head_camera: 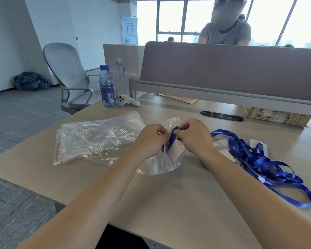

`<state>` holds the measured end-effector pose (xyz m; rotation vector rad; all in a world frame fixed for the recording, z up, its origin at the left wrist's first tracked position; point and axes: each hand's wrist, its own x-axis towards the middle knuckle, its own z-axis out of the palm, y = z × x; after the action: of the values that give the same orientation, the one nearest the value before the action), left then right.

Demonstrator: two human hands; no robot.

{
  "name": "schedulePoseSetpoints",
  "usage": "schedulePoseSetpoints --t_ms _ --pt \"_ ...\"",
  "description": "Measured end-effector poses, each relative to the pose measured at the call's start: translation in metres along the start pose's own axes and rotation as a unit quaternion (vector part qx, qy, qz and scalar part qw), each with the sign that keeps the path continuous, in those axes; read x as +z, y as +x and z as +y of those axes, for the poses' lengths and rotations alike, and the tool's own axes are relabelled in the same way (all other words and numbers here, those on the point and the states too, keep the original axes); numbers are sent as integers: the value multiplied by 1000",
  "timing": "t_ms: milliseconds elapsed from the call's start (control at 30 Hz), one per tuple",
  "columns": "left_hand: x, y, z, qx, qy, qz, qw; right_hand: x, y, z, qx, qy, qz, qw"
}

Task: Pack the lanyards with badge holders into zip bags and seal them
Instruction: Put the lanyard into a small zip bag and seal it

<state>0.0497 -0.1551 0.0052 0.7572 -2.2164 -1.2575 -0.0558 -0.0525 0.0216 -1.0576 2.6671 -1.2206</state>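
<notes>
A clear zip bag (171, 159) with a red seal line lies at the middle of the table, its mouth held up between both hands. My left hand (151, 139) pinches the bag's opening edge. My right hand (192, 135) pinches a blue lanyard (171, 136) at the bag's mouth; a white badge holder (176, 147) shows through the plastic below it. To the right lies a tangled heap of blue lanyards (258, 159) with white badge holders partly hidden under it.
A stack of empty zip bags (93, 139) lies to the left. Two water bottles (107, 87) and a white controller (127, 101) stand at the back left. A desk divider (223, 72), a cardboard box (276, 117) and an office chair (68, 76) are beyond. A person sits behind the divider.
</notes>
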Motion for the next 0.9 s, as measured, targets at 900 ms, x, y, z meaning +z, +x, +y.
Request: schedulePoseSetpoints --t_ms 900 --pt "-32 3 2 21 -89 -103 991 -7 12 9 -154 -12 -71 985"
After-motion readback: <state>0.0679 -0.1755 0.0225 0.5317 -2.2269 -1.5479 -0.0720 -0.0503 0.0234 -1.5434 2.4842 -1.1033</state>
